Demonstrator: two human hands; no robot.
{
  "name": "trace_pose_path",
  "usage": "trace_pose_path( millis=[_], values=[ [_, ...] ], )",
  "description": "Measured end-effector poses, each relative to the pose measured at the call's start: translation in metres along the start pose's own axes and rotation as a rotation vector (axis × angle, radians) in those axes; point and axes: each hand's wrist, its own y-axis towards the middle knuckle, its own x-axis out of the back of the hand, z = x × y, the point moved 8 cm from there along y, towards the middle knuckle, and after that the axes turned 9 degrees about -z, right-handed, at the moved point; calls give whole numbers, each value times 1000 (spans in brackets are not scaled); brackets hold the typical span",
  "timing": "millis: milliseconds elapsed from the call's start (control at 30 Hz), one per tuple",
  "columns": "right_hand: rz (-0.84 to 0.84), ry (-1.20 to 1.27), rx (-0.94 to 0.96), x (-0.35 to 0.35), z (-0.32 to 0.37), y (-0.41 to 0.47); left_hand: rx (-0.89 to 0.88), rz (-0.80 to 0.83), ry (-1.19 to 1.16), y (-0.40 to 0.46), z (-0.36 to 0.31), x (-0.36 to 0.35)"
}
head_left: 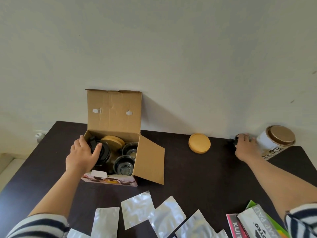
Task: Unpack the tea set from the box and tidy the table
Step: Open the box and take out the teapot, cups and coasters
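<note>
An open cardboard box (151,160) stands at the back left of the dark table (197,177), its lid up against the wall. Inside it are a black-lidded glass teapot (104,152), two glass cups (124,164) with black rims and wooden coasters (113,141). My left hand (82,156) reaches into the box and curls around the teapot. My right hand (245,148) rests over a small glass cup with a black handle (231,141) at the far right, by the wall. One wooden coaster (199,143) lies on the table between box and cup.
A white tea canister (274,143) with a gold lid lies on its side just right of my right hand. Several silver foil pouches (154,215) are spread along the near edge. Colourful printed packets (253,224) lie at the near right.
</note>
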Motion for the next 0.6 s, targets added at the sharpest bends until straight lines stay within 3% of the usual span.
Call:
trace_pose_path(
  millis=[200, 467, 600],
  values=[
    [-73, 97, 93, 35, 46, -38, -2, -3, 2, 0, 1, 0],
    [-4, 678, 315, 101, 188, -188, -27, -6, -17, 1, 1, 1],
    [-16, 798, 453, 114, 252, -239, -29, -7, -42, -2, -6, 1]
  ],
)
